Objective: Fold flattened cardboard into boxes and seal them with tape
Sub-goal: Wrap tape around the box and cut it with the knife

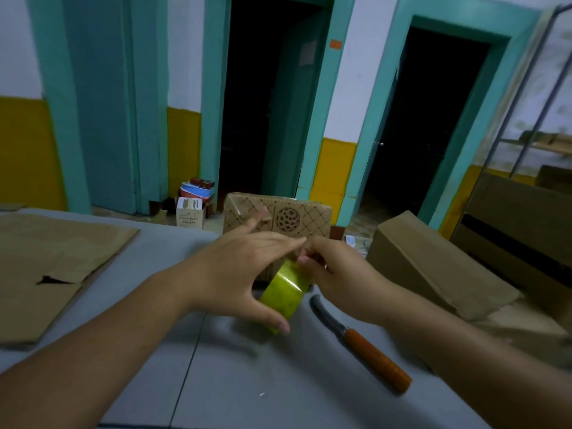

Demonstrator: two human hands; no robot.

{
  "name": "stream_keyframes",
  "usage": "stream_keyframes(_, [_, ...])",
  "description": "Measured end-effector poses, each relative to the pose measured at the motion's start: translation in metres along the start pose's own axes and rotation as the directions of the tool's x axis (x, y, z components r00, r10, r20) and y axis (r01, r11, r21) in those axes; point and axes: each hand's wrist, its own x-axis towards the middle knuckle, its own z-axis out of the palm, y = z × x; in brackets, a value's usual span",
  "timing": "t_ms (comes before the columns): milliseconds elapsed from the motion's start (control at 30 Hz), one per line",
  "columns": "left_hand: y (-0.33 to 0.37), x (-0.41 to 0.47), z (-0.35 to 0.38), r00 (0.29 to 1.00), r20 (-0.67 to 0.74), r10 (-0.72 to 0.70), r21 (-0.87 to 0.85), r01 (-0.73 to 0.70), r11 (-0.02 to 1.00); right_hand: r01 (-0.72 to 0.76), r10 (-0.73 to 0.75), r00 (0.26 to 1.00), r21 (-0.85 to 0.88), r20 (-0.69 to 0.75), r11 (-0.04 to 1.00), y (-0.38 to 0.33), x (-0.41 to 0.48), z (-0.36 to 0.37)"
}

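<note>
- left hand [238, 267] holds the tape roll [286, 292]: thumb hooked under the lower rim, fingers stretched over the top, index lifted off
- right hand [337, 274] is curled at the roll's upper edge, fingertips pinched together, looks like it's on the loose tape end. The end itself is too blurred to confirm
- roll is up off the grey table [216, 382], just in front of the patterned box [297, 216], which stands folded at the far table edge
- my read: step is pulling tape free, box seam not sealed yet
- risks:
  - pinch slips, end snaps back onto the roll and has to be picked loose again
  - tape comes off crooked or folds onto itself if the roll tilts in that loose thumb/finger hold
  - box isn't held by either hand, so pressing tape on could shove it toward the far table edge
  - knife [362, 342] lies just beside the right wrist, blade toward the roll. A blind reach risks a cut
- flattened cardboard [52, 267] lies at the left, well apart, not in the way
</note>
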Motion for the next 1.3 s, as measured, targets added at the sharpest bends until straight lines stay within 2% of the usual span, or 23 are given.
stream_keyframes(67, [0.0, -0.001, 0.0, 0.999, 0.035, 0.016, -0.001, -0.016, 1.0, 0.008, -0.008, 1.0, -0.009, -0.01, 1.0, 0.001, -0.002, 0.002])
stream_keyframes(100, [-0.003, -0.001, -0.002, 1.0, -0.008, 0.015, 0.005, -0.015, 1.0, 0.014, -0.014, 1.0, -0.029, -0.016, 1.0, 0.001, -0.003, 0.002])
stream_keyframes(167, [-0.016, 0.003, -0.009, 0.959, -0.282, -0.025, -0.011, 0.023, 1.0, 0.015, -0.016, 1.0, -0.054, -0.018, 0.998, 0.0, -0.005, 0.003])
stream_keyframes(200, [-0.025, 0.004, -0.015, 0.897, -0.433, -0.086, -0.05, 0.071, 0.996, 0.015, -0.015, 1.0, -0.046, -0.013, 0.999, -0.001, -0.006, 0.003])
stream_keyframes(233, [-0.033, 0.007, -0.021, 0.833, -0.53, -0.161, -0.105, 0.123, 0.987, 0.016, -0.017, 1.0, -0.029, -0.012, 0.999, -0.001, -0.007, 0.003])
stream_keyframes(267, [-0.039, 0.01, -0.025, 0.798, -0.563, -0.215, -0.156, 0.153, 0.976, 0.02, -0.021, 1.0, -0.016, -0.012, 1.0, -0.002, -0.007, 0.003])
stream_keyframes(333, [-0.036, 0.011, -0.022, 0.822, -0.538, -0.188, -0.184, 0.102, 0.977, 0.031, -0.031, 0.999, -0.015, -0.011, 0.999, -0.001, -0.007, 0.003])
stream_keyframes(400, [-0.021, 0.008, -0.013, 0.892, -0.439, -0.108, -0.234, 0.003, 0.972, 0.047, -0.048, 0.999, -0.019, -0.025, 0.999, 0.002, -0.007, 0.004])
stream_keyframes(467, [-0.005, 0.002, -0.005, 0.976, -0.193, -0.105, -0.351, 0.031, 0.936, 0.064, -0.065, 0.997, -0.025, -0.039, 0.998, 0.005, -0.007, 0.006])
stream_keyframes(533, [0.003, -0.001, 0.001, 0.985, 0.113, -0.127, -0.389, 0.162, 0.907, 0.074, -0.075, 0.996, -0.017, -0.05, 0.997, 0.009, -0.009, 0.009])
stream_keyframes(567, [0.005, -0.001, 0.001, 0.979, 0.177, -0.101, -0.384, 0.163, 0.909, 0.081, -0.082, 0.995, -0.013, -0.056, 0.997, 0.011, -0.01, 0.01])
stream_keyframes(600, [0.005, -0.001, 0.0, 0.991, 0.117, -0.057, -0.376, 0.097, 0.922, 0.091, -0.091, 0.994, -0.007, -0.06, 0.996, 0.014, -0.011, 0.011])
stream_keyframes(633, [0.001, 0.001, -0.002, 0.997, -0.065, -0.045, -0.343, 0.02, 0.939, 0.099, -0.098, 0.993, 0.002, -0.063, 0.995, 0.017, -0.01, 0.013])
stream_keyframes(667, [-0.006, 0.007, -0.007, 0.949, -0.303, -0.087, -0.277, -0.001, 0.961, 0.104, -0.103, 0.993, 0.013, -0.064, 0.994, 0.02, -0.01, 0.013])
stream_keyframes(700, [-0.017, 0.014, -0.012, 0.861, -0.481, -0.164, -0.202, 0.074, 0.977, 0.105, -0.103, 0.993, 0.024, -0.065, 0.994, 0.022, -0.01, 0.014])
stream_keyframes(733, [-0.03, 0.023, -0.019, 0.797, -0.546, -0.26, -0.147, 0.215, 0.966, 0.106, -0.104, 0.992, 0.032, -0.066, 0.994, 0.024, -0.009, 0.015])
stream_keyframes(767, [-0.044, 0.034, -0.026, 0.79, -0.483, -0.376, -0.109, 0.372, 0.922, 0.104, -0.102, 0.993, 0.035, -0.067, 0.994, 0.025, -0.008, 0.014])
stream_keyframes(800, [-0.056, 0.042, -0.027, 0.81, -0.338, -0.479, -0.077, 0.483, 0.872, 0.102, -0.099, 0.993, 0.036, -0.065, 0.994, 0.025, -0.008, 0.014])
stream_keyframes(867, [-0.075, 0.049, -0.016, 0.831, -0.077, -0.55, -0.117, 0.541, 0.833, 0.106, -0.104, 0.992, 0.029, -0.066, 0.994, 0.025, -0.008, 0.013])
stream_keyframes(900, [-0.081, 0.05, -0.008, 0.839, -0.038, -0.543, -0.179, 0.529, 0.83, 0.108, -0.106, 0.992, 0.023, -0.065, 0.994, 0.025, -0.009, 0.012])
stream_keyframes(1033, [-0.083, 0.041, -0.011, 0.888, -0.136, -0.44, -0.22, 0.406, 0.887, 0.123, -0.122, 0.99, 0.013, -0.066, 0.992, 0.025, -0.01, 0.01])
stream_keyframes(1167, [-0.064, 0.028, -0.029, 0.96, -0.082, -0.267, -0.16, 0.252, 0.955, 0.134, -0.134, 0.989, 0.006, -0.067, 0.991, 0.024, -0.015, 0.008])
stream_keyframes(1300, [-0.043, 0.013, -0.032, 0.965, -0.051, -0.256, -0.192, 0.242, 0.951, 0.19, -0.196, 0.973, -0.065, -0.123, 0.98, 0.015, -0.021, 0.009])
